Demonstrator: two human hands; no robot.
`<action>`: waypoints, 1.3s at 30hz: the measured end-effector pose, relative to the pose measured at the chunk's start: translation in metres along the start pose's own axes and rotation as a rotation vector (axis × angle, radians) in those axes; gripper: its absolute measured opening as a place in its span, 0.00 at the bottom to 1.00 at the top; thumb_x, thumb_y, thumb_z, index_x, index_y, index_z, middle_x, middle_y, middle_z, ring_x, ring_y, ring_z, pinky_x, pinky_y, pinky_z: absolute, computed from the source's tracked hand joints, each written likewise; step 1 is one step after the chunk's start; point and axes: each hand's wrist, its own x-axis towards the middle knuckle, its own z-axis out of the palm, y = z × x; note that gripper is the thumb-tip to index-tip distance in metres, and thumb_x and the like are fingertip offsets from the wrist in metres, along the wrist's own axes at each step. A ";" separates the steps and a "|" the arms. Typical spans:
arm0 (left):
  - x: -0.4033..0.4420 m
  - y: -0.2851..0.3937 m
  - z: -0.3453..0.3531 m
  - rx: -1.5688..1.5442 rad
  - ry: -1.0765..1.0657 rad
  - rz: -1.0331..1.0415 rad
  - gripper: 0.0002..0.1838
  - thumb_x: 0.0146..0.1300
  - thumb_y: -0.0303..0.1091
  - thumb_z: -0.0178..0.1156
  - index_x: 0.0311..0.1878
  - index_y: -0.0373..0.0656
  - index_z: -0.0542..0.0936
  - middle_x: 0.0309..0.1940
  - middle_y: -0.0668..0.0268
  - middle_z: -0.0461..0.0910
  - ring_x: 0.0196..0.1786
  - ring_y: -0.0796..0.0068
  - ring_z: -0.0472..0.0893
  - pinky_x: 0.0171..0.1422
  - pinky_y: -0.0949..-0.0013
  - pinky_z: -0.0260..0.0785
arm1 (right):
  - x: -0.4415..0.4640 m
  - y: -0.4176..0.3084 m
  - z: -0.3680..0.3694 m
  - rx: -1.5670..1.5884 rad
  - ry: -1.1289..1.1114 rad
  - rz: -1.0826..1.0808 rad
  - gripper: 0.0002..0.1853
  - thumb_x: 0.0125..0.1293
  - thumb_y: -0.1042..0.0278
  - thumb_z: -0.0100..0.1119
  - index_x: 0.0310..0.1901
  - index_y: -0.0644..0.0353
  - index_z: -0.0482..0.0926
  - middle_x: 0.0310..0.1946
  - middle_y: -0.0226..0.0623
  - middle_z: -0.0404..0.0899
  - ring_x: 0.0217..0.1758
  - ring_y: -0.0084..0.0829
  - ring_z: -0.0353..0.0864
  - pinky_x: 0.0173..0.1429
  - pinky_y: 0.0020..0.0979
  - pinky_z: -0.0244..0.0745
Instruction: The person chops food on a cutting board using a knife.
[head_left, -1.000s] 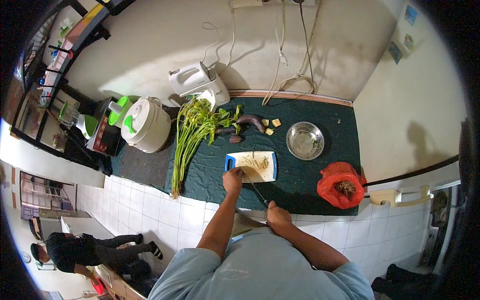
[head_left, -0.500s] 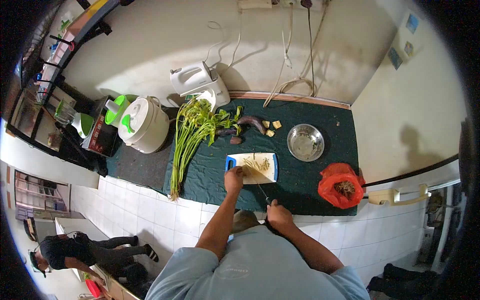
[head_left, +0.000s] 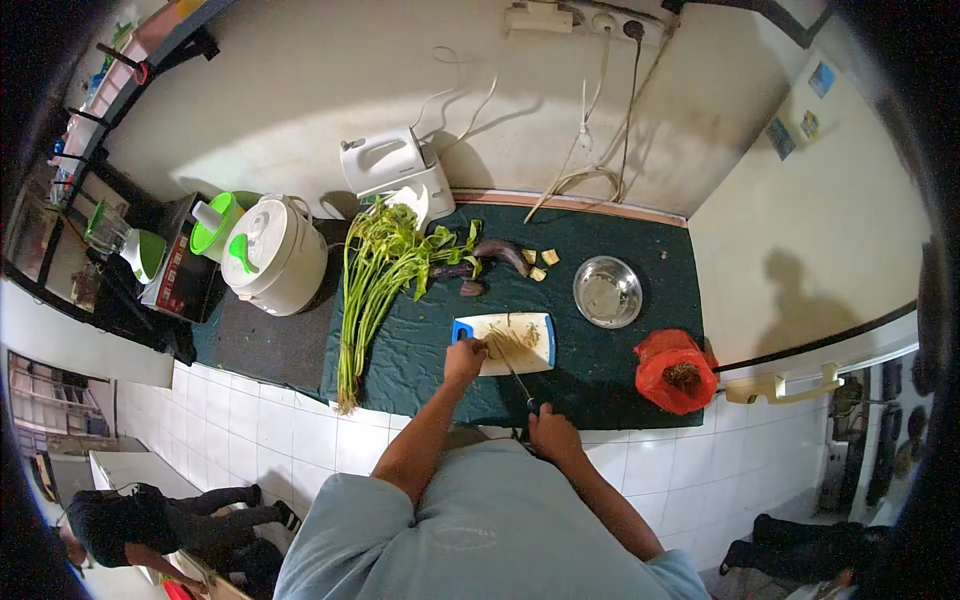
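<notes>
A white cutting board [head_left: 535,362] with blue ends lies near the counter's front edge. My left hand [head_left: 465,360] is over its left side, fingers closed around thin pale strips [head_left: 495,338] that I cannot identify. In my right hand [head_left: 553,432], below the board's right side, is the dark handle of a knife [head_left: 518,378]. Its blade points up and left across the board, close to my left fingertips. Small cut pieces [head_left: 532,335] are scattered on the board to the right of the blade.
Behind the board lie eggplants [head_left: 502,252], pale chunks [head_left: 549,257] and long-stemmed greens [head_left: 372,290]. A metal bowl [head_left: 608,292] and red bag [head_left: 677,372] stand right. Leftward are a stand mixer [head_left: 400,170] and white cooker [head_left: 275,255]. Another person [head_left: 130,530] is at lower left.
The camera view has shifted slightly. Both hands stay at the board, the knife still in my right hand; its blade lies nearer my left fingers. The other person leans a little lower.
</notes>
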 end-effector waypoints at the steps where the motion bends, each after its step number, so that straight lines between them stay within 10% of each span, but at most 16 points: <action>1: 0.000 0.003 -0.001 -0.004 -0.001 0.001 0.13 0.55 0.36 0.65 0.43 0.42 0.85 0.35 0.53 0.85 0.40 0.53 0.85 0.47 0.57 0.78 | 0.000 -0.004 0.003 0.003 -0.003 0.016 0.20 0.72 0.54 0.44 0.46 0.67 0.69 0.33 0.61 0.81 0.38 0.59 0.83 0.45 0.55 0.78; 39: 0.024 0.003 0.003 0.145 -0.041 -0.009 0.13 0.55 0.38 0.63 0.34 0.35 0.84 0.30 0.45 0.82 0.35 0.46 0.83 0.41 0.51 0.77 | -0.017 -0.062 0.052 0.093 0.015 0.126 0.17 0.74 0.60 0.43 0.48 0.70 0.66 0.34 0.62 0.81 0.38 0.57 0.85 0.41 0.53 0.80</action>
